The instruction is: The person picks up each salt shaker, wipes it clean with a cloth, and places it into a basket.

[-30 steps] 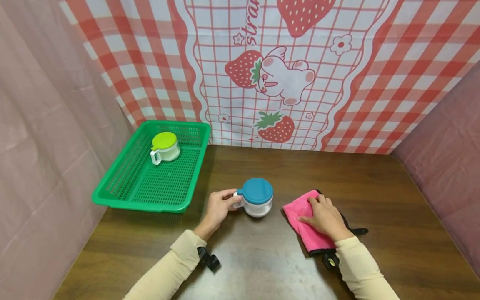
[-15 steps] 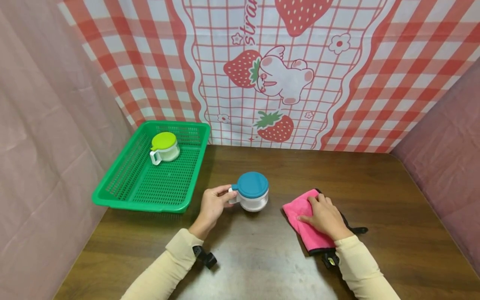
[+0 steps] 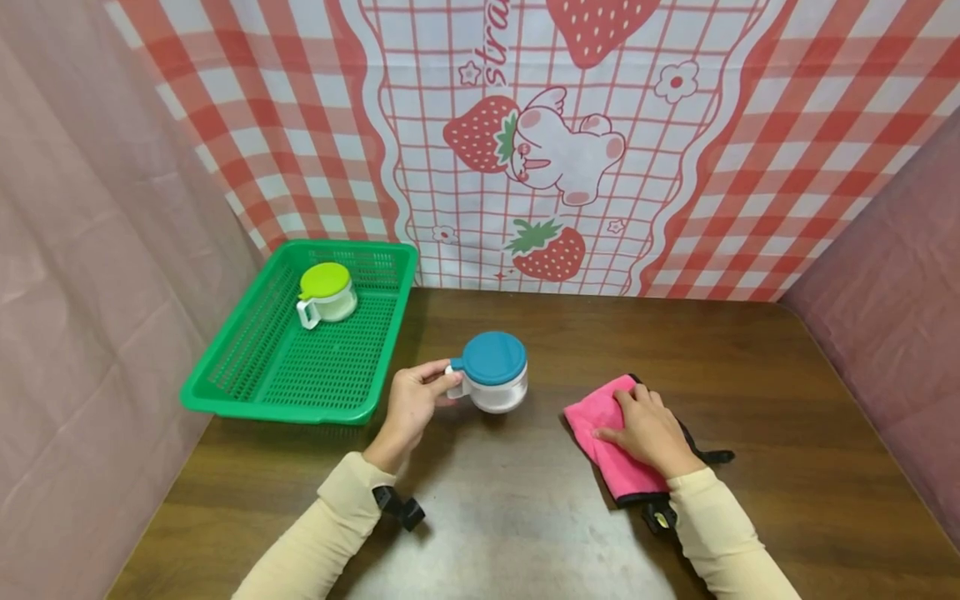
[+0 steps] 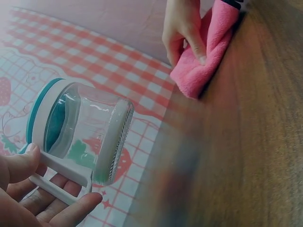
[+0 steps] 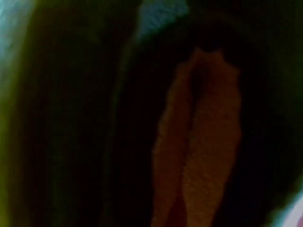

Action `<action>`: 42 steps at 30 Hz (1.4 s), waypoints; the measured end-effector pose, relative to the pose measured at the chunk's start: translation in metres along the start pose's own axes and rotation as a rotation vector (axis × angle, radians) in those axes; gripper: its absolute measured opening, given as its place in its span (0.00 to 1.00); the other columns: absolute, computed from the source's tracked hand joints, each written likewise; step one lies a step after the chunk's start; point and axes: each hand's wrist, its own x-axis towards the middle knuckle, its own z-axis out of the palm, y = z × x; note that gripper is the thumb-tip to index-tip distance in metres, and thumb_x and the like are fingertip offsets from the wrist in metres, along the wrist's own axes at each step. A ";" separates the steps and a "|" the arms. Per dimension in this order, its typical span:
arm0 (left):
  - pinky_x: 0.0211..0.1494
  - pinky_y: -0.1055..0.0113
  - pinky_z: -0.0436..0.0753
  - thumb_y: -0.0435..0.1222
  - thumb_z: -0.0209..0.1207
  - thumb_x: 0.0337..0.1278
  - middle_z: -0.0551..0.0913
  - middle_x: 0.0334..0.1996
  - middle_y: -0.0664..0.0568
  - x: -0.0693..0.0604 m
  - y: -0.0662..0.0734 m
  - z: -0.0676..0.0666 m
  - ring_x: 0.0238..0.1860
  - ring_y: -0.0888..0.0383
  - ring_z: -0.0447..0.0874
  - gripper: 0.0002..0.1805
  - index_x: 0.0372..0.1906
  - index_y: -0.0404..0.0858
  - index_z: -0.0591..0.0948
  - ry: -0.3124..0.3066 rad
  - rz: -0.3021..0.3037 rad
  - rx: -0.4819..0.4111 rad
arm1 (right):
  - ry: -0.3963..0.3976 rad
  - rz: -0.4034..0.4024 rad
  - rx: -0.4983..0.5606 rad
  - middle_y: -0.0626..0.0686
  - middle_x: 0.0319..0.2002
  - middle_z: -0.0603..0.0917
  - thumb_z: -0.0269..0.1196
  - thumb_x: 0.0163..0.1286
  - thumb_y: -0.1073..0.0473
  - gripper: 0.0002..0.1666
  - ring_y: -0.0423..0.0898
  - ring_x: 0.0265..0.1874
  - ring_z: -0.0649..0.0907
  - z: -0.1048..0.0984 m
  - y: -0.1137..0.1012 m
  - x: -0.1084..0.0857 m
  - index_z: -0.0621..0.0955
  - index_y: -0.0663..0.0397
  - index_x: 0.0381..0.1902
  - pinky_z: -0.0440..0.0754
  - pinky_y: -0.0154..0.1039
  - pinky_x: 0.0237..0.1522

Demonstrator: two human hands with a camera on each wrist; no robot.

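Observation:
My left hand (image 3: 411, 408) grips the white handle of a clear glass seasoning jar (image 3: 498, 393) with a blue lid. The jar is held above the table, nearly upright. In the left wrist view the thumb and fingers wrap the jar's handle (image 4: 66, 172), and the glass looks see-through. My right hand (image 3: 651, 429) holds a pink cloth (image 3: 600, 417) with black edging against the table, thumb on top and fingers bent over it. The right wrist view is dark and blurred, with a reddish patch of cloth (image 5: 208, 142).
A green plastic basket (image 3: 401, 325) stands at the back left, holding a similar jar with a lime-green lid (image 3: 325, 281). Behind the wooden table (image 3: 517, 517) hangs a red-and-white checked strawberry curtain (image 3: 420, 167). A black strap (image 3: 716, 456) lies beside the cloth.
My left hand has raised the blue-lidded jar and carried it left and slightly back, toward the basket. The right hand and the pink cloth have stayed in place.

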 end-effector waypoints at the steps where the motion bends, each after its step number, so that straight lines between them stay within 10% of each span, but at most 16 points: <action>1: 0.41 0.46 0.86 0.25 0.64 0.54 0.86 0.41 0.33 0.000 0.001 -0.001 0.31 0.60 0.85 0.15 0.47 0.23 0.83 0.002 0.002 -0.001 | 0.000 0.001 0.002 0.72 0.51 0.74 0.72 0.55 0.42 0.45 0.66 0.49 0.74 0.000 0.000 0.000 0.73 0.70 0.59 0.77 0.62 0.45; 42: 0.40 0.52 0.87 0.24 0.62 0.56 0.87 0.37 0.43 0.006 0.016 -0.016 0.31 0.62 0.85 0.14 0.48 0.22 0.82 0.032 0.006 -0.067 | -0.010 0.026 0.027 0.73 0.53 0.73 0.72 0.56 0.43 0.45 0.67 0.51 0.73 0.001 0.001 -0.001 0.72 0.70 0.60 0.75 0.62 0.47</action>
